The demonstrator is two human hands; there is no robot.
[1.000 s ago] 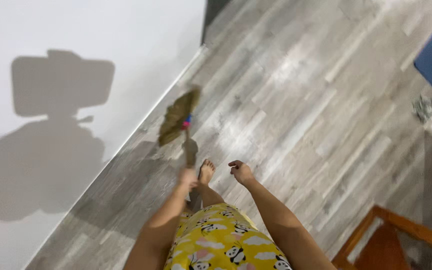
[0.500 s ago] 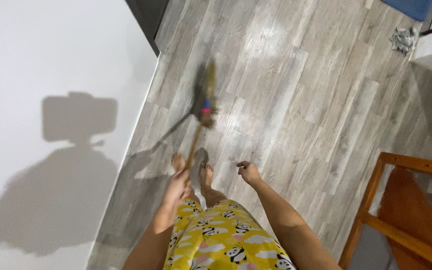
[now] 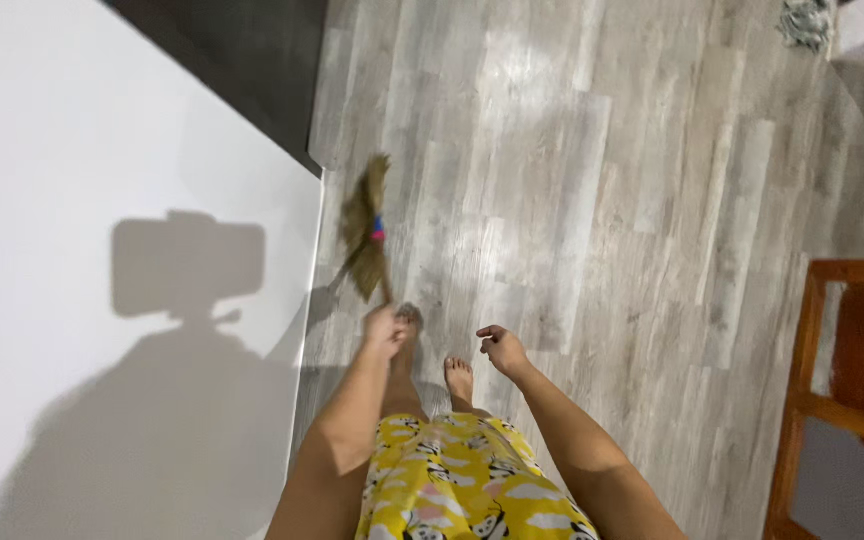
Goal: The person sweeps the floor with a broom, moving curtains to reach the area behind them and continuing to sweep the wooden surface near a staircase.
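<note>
Two bare hands are in view above a grey wood-plank floor. Left hand is closed around the thin handle of a small grass broom; the fingers are clamped on the stick, which runs up and away from the fist. Broom head lies just beyond that hand, blurred, its bristles fanned close to the base of the white wall, with a red and blue binding where the bristles meet the handle. Whether the bristles touch the floor cannot be told. Right hand holds nothing: fingers loosely curled, partly open, hanging beside the left hand but apart from it. Two bare feet sit directly beneath the hands. Yellow patterned garment lies below both forearms. Orange-brown wooden frame stands well off to the right hand's outer side.
</note>
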